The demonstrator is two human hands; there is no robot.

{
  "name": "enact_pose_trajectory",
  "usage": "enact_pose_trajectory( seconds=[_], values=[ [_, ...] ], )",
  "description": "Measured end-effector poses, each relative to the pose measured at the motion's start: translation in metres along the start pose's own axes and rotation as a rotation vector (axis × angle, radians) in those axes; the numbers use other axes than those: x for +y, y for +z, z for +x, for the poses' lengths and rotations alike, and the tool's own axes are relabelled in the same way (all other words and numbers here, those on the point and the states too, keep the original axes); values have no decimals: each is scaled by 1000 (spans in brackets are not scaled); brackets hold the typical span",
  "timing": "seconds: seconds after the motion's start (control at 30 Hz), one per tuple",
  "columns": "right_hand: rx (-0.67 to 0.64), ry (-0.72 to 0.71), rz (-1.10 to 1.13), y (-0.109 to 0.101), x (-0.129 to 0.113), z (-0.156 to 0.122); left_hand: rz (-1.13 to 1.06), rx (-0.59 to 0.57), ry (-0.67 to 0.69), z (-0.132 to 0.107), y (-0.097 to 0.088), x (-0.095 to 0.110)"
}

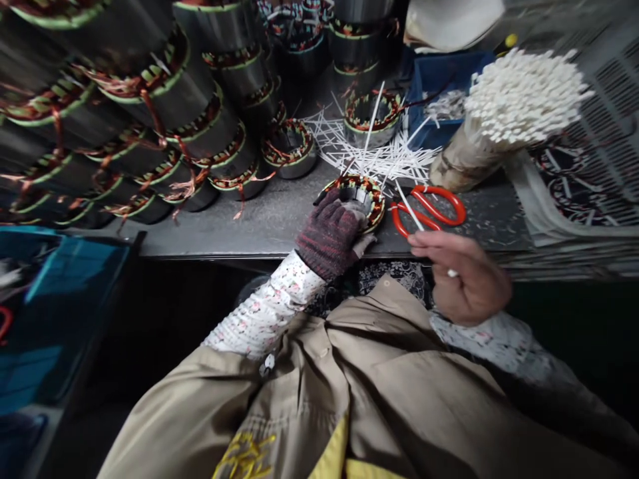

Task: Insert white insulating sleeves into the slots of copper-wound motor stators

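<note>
A motor stator (375, 207) with copper windings and a pale green rim sits near the bench's front edge. My left hand (332, 229), in a dark knitted glove with bare-looking pale fingertips, is closed over its near-left side; part of the fingers is hidden inside the ring. My bare right hand (462, 269) pinches a thin white tube (409, 207) that slants up and left toward the stator. Just beyond that hand lie red-handled scissors (452, 205), with their blades hidden. Many loose white tubes (329, 143) are spread behind the stator.
Tall stacks of stators (200, 120) fill the left side. Two single stators, a nearer one (294, 159) and a farther one (372, 130), stand behind. A bundle of white tubes (529, 96), a blue bin (424, 86) and a white plastic basket (599, 229) occupy the right.
</note>
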State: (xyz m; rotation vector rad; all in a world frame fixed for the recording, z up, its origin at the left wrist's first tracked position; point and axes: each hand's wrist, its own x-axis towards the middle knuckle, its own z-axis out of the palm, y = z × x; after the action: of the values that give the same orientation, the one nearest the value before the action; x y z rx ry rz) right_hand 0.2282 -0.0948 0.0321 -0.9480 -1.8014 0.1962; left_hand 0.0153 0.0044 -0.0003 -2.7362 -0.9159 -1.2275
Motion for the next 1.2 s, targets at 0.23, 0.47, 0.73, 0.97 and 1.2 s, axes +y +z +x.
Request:
enact_pose_trajectory(
  seconds=[0.23, 0.47, 0.73, 0.97, 1.2],
  values=[
    [-145, -212, -32, 0, 5, -16, 41, 14, 16, 1, -5, 3],
    [-146, -106, -66, 1, -2, -19, 82, -6, -7, 1, -3, 2],
    [-11, 151, 54, 44, 21, 13, -258, 43, -145, -7, 5, 1],
    [75, 398, 339, 55, 15, 17, -531, 182, -127, 0, 8, 0],
    [2, 371, 104, 41, 3, 21, -405, 56, -173, 6, 0, -3]
  ],
)
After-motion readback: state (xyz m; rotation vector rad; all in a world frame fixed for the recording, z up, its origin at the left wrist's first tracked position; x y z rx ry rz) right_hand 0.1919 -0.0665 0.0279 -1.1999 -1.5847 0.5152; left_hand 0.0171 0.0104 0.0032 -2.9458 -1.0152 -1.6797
